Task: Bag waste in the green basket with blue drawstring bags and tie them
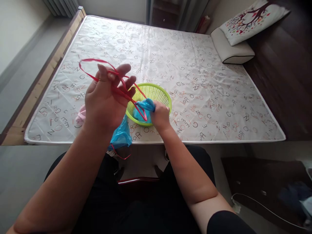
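Observation:
My left hand (104, 91) is raised palm up, its fingers partly curled around a red plastic string (95, 60) that loops over the thumb side. The string runs on to a bunched blue plastic bag (145, 105), around whose gathered neck it passes. My right hand (161, 115) is closed in a fist on that gathered part, over the near side of a lime-green plastic basket (153, 89). More blue plastic shows inside the basket. Below my left wrist, another piece of blue plastic (122, 135) lies at the mattress edge, with a red string end hanging down.
The letter-printed mattress (195, 78) bears the basket. Something pink (81, 114) lies partly hidden behind my left forearm. At the far right, a printed pillow (251, 22) leans on a beige cushion (231, 47). A wooden bed rail (48, 74) runs along the left.

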A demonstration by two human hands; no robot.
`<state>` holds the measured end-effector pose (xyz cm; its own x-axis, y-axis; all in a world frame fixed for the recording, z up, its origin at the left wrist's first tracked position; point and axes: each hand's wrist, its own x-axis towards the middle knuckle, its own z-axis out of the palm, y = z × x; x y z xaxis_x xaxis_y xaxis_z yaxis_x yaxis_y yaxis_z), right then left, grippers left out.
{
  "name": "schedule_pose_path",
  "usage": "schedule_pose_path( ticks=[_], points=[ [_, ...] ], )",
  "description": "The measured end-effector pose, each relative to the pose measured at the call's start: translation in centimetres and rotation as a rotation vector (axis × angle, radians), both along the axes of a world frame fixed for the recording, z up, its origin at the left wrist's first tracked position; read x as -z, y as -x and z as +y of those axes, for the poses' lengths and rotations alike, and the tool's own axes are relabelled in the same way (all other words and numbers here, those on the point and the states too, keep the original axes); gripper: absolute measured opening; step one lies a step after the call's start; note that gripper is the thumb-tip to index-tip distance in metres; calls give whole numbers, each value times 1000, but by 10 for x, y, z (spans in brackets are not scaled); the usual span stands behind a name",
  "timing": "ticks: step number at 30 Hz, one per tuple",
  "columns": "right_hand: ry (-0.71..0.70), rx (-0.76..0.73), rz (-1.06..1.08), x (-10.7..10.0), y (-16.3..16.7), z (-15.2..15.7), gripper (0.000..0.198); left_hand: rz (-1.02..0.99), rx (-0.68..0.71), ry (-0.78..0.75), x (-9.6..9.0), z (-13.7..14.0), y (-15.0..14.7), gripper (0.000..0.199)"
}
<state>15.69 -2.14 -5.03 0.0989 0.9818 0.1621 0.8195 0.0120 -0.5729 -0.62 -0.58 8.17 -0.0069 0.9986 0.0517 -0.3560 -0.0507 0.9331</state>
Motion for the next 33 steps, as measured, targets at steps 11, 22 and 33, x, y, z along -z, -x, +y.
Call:
schedule_pose_path(
  ticks=[11,22,33],
  points=[
    [-136,-327,321,-77,-44,-22,58,375,-16,-77,46,13,2,32],
    [-153,-204,702,-67,-39,-12,32,308,-14,-17,43,19,8,38],
    [-337,-65,519,-77,-80,-8,37,199,154,104,74,54,44,43]
  ],
)
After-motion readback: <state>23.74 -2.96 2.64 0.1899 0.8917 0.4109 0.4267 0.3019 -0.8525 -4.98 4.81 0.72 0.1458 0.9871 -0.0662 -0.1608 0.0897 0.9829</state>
